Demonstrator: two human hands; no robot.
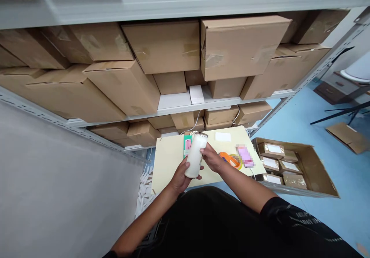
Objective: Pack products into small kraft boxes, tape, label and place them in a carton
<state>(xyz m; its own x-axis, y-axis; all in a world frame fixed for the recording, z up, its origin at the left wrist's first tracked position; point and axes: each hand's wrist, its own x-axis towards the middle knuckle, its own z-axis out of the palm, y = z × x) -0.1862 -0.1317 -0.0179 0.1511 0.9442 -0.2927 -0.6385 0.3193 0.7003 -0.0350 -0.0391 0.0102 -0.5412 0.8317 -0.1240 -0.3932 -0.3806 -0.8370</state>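
Observation:
A white cylindrical bottle (194,156) with a shiny metallic top is held tilted above the cream table (169,161). My left hand (181,176) is closed around its lower end, with fingertips showing on the far side. Higher up, my right hand (212,158) grips the right side of the same bottle, its thumb against the wall. Behind the bottle lies a green and pink packet (187,144), partly covered by it. An orange tape dispenser (229,158) rests on the table to the right of my right hand.
Metal shelves (185,0) full of cardboard boxes (170,44) rise behind the table. A pink phone (245,156) with a cable and a white card (222,136) lie on the tabletop. To the right stands an open carton (318,173) holding smaller labelled boxes. A grey wall (63,181) bounds the left.

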